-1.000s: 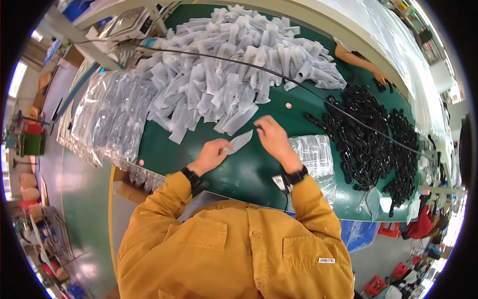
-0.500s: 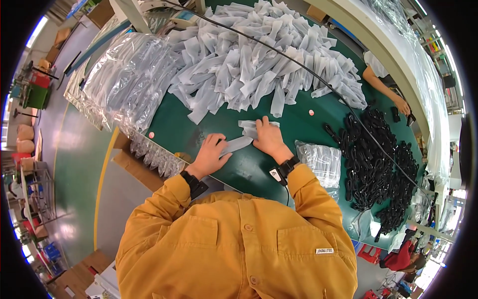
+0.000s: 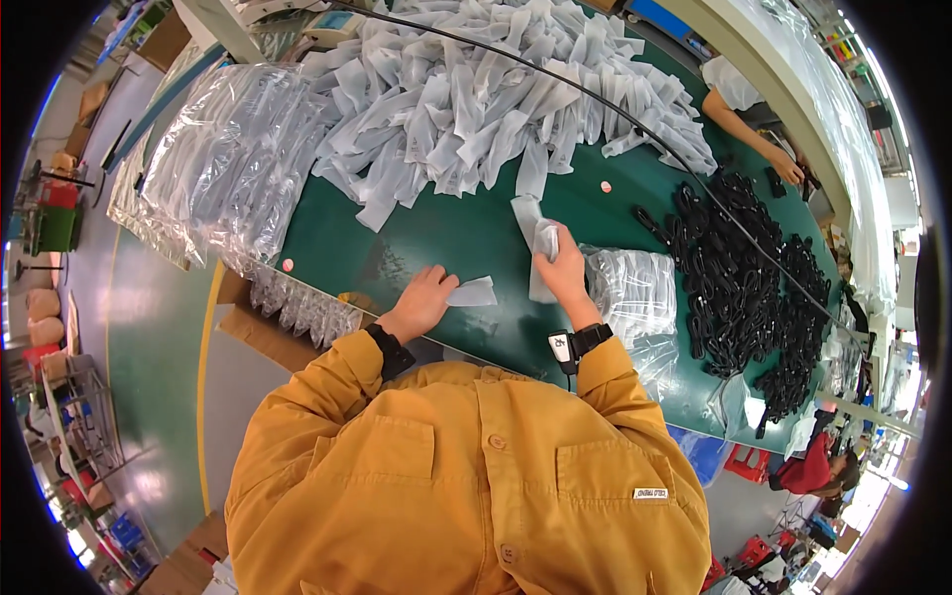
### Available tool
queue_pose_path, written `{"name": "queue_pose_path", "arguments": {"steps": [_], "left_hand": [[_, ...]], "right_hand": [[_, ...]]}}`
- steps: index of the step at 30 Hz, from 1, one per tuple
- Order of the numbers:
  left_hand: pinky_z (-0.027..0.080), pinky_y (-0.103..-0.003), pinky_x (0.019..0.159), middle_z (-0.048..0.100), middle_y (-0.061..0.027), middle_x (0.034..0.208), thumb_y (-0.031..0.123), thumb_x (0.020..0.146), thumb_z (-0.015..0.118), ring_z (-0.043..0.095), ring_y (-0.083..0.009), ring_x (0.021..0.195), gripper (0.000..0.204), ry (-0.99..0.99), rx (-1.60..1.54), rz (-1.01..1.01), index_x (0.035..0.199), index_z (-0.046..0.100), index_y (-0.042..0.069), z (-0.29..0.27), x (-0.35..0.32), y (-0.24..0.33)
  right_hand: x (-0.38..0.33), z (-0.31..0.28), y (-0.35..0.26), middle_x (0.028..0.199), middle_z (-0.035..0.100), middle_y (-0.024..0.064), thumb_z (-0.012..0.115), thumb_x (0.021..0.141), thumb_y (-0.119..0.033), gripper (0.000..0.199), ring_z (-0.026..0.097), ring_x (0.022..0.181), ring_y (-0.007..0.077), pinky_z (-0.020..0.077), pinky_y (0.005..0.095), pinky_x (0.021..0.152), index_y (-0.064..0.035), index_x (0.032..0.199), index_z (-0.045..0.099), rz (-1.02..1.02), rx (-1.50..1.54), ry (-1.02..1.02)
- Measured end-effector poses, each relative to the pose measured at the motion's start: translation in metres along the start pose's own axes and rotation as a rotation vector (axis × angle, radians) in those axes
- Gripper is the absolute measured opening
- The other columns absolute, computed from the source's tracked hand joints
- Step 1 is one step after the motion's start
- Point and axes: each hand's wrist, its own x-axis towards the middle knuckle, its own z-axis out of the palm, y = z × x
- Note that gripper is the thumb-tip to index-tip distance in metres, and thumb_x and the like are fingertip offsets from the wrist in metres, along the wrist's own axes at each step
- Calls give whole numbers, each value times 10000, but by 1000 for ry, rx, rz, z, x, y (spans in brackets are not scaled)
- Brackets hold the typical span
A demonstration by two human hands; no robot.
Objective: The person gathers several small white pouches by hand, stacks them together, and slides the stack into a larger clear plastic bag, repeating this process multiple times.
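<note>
I could pass over the green tabletop (image 3: 426,243) between the left fingers (image 3: 437,278) and the frosted pouch pile (image 3: 436,109); rightward, the clear-wrapped bundle (image 3: 632,288) and heaped black cords (image 3: 729,288) block me, while a dark cable (image 3: 637,125) cuts across

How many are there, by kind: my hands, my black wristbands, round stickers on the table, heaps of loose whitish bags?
Your left hand and right hand: 2
Black wristbands: 2
Round stickers: 2
Heap of loose whitish bags: 1
Total: 7

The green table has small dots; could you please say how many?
2: one dot at left by the edge of the table, another dot between the bag heap and black cables; heaps may hide more.
</note>
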Motion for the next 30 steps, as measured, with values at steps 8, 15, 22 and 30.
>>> {"name": "queue_pose_path", "arguments": {"steps": [8, 15, 22, 30], "left_hand": [[452, -469, 806, 517, -167, 980, 61, 776, 634, 521, -393, 970, 261, -31, -33, 32, 1009, 518, 50, 0, -7, 3], [457, -464, 796, 525, -177, 951, 81, 797, 635, 530, -392, 936, 233, -47, -102, 73, 989, 510, 38, 3, -10, 3], [458, -460, 797, 526, -172, 947, 76, 786, 634, 531, -391, 928, 234, -31, -110, 121, 979, 508, 33, -1, -20, 1], [454, -454, 813, 523, -160, 955, 71, 760, 627, 528, -378, 948, 245, -83, -61, 145, 973, 509, 35, -3, -20, 5]], "right_hand": [[-7, 1, 6, 894, 648, 113, 700, 833, -230, 386, 593, 744, 228, 480, 325, 704, -24, 1140, 590, 156, 429, 86], [9, 5, 2, 1063, 659, 122, 662, 822, -134, 373, 601, 841, 266, 488, 351, 753, -60, 1180, 592, 565, 339, 63], [-34, -24, -45, 1346, 508, 88, 591, 711, -6, 566, 544, 939, 299, 482, 357, 794, -160, 1256, 586, -541, -421, -120], [6, 25, -52, 1100, 586, 78, 577, 729, 9, 320, 570, 932, 277, 475, 372, 755, -115, 1020, 624, -724, -396, -389]]}}
